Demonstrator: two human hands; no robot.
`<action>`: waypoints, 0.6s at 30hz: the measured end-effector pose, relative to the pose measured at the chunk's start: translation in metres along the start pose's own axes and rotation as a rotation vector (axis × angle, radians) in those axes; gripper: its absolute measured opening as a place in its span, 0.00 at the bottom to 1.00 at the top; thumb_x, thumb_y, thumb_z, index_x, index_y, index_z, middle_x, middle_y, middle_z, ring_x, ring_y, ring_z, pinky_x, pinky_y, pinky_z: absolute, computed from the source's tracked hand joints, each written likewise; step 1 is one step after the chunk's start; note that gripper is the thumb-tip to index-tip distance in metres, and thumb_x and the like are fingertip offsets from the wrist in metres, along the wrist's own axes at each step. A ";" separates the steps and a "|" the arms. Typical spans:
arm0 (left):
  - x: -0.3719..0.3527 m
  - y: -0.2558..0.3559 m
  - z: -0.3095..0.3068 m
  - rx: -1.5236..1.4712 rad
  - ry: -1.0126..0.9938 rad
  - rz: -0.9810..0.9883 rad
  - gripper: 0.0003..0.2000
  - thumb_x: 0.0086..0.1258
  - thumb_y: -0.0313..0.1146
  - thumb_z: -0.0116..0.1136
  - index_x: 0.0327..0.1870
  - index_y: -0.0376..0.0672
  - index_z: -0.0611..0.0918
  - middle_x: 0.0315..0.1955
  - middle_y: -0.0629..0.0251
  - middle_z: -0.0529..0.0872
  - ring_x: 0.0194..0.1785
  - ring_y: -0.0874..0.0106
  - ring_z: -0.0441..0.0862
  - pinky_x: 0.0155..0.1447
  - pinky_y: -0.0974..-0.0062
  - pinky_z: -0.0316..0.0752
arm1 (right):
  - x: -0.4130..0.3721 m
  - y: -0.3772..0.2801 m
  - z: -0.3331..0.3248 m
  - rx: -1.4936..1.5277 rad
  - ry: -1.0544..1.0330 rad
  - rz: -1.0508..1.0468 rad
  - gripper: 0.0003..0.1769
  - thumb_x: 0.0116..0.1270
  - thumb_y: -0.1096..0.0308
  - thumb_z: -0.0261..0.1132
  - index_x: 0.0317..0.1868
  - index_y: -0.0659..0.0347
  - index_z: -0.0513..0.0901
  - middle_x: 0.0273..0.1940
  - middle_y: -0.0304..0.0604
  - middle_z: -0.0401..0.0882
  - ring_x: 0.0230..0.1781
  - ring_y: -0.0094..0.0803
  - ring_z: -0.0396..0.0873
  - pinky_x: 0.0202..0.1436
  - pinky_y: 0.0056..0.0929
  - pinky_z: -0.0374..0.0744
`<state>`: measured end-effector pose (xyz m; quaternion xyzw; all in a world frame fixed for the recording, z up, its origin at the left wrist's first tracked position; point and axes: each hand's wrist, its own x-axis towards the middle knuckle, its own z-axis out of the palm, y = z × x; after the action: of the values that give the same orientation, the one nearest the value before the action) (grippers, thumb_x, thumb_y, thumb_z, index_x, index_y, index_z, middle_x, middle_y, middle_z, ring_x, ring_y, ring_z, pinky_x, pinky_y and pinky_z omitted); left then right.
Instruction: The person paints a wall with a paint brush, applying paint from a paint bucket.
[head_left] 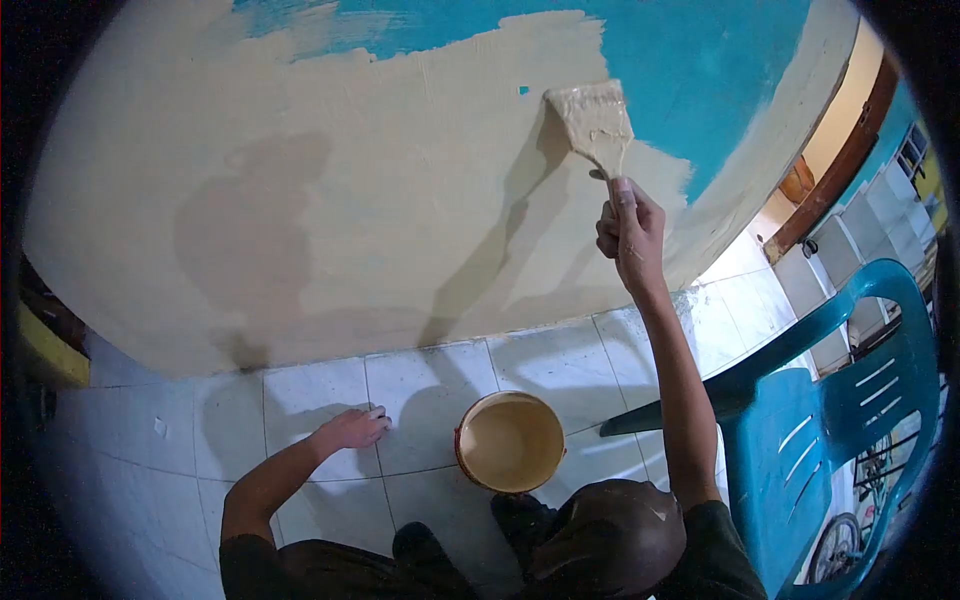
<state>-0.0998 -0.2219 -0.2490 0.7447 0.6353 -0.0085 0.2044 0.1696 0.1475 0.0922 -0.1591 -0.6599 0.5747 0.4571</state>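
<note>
My right hand is wrapped around the handle of a wide paintbrush. Cream paint coats its bristles and ferrule, and the bristles point up against the wall. Much of that wall is cream, with blue showing along the top and upper right. My left hand hangs low over the floor, its fingers curled together and nothing visible in them. To its right stands a round bucket holding cream paint, apart from both hands.
A teal plastic chair stands close on the right, beside my right arm. White floor tiles run up to the foot of the wall. Beyond the wall's right edge are a brown door frame and a bicycle wheel behind the chair.
</note>
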 end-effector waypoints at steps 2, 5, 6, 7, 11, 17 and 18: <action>-0.002 -0.008 0.007 -0.044 -0.003 0.009 0.09 0.70 0.35 0.49 0.49 0.47 0.74 0.43 0.56 0.75 0.39 0.53 0.82 0.44 0.53 0.79 | -0.005 0.004 -0.007 -0.090 0.003 -0.034 0.25 0.79 0.52 0.50 0.56 0.68 0.77 0.19 0.25 0.50 0.14 0.14 0.46 0.16 0.20 0.47; -0.003 0.000 -0.001 -0.054 0.002 -0.005 0.09 0.70 0.36 0.50 0.48 0.47 0.74 0.44 0.56 0.75 0.39 0.52 0.82 0.44 0.53 0.78 | -0.013 0.003 -0.008 -0.114 -0.038 -0.027 0.24 0.79 0.53 0.49 0.55 0.67 0.77 0.19 0.26 0.50 0.14 0.15 0.46 0.16 0.20 0.47; -0.004 0.002 -0.004 -0.055 0.002 -0.006 0.09 0.70 0.36 0.50 0.48 0.47 0.74 0.44 0.56 0.75 0.39 0.52 0.82 0.44 0.53 0.78 | -0.011 0.002 -0.006 -0.114 -0.039 -0.026 0.24 0.79 0.53 0.49 0.55 0.67 0.77 0.19 0.26 0.50 0.14 0.15 0.46 0.16 0.20 0.47; -0.004 0.005 -0.009 -0.037 -0.011 0.000 0.10 0.70 0.36 0.50 0.48 0.46 0.74 0.44 0.55 0.75 0.39 0.52 0.82 0.44 0.53 0.78 | -0.008 0.001 -0.004 -0.026 -0.029 -0.037 0.24 0.79 0.53 0.49 0.55 0.67 0.77 0.19 0.25 0.50 0.14 0.15 0.47 0.16 0.20 0.47; -0.004 0.006 -0.007 -0.030 -0.012 -0.002 0.10 0.70 0.36 0.49 0.49 0.46 0.74 0.45 0.55 0.75 0.40 0.52 0.82 0.45 0.53 0.78 | 0.011 -0.004 0.015 0.082 0.002 -0.041 0.22 0.79 0.52 0.49 0.55 0.64 0.76 0.19 0.25 0.49 0.14 0.15 0.47 0.16 0.20 0.47; -0.002 0.009 -0.012 0.001 -0.052 -0.024 0.11 0.70 0.36 0.49 0.51 0.47 0.74 0.45 0.55 0.74 0.40 0.52 0.82 0.45 0.53 0.79 | 0.002 0.001 0.012 -0.043 -0.048 -0.041 0.23 0.79 0.52 0.50 0.54 0.64 0.78 0.19 0.25 0.50 0.14 0.14 0.47 0.16 0.20 0.48; -0.002 0.005 -0.006 0.001 -0.053 -0.025 0.11 0.70 0.36 0.49 0.51 0.47 0.74 0.45 0.55 0.74 0.40 0.52 0.82 0.45 0.53 0.79 | 0.001 0.003 0.012 -0.043 0.012 -0.062 0.23 0.79 0.52 0.50 0.54 0.64 0.78 0.19 0.25 0.51 0.14 0.14 0.48 0.16 0.20 0.49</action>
<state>-0.0968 -0.2220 -0.2413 0.7364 0.6388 -0.0312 0.2205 0.1589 0.1415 0.0907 -0.1515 -0.6740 0.5449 0.4752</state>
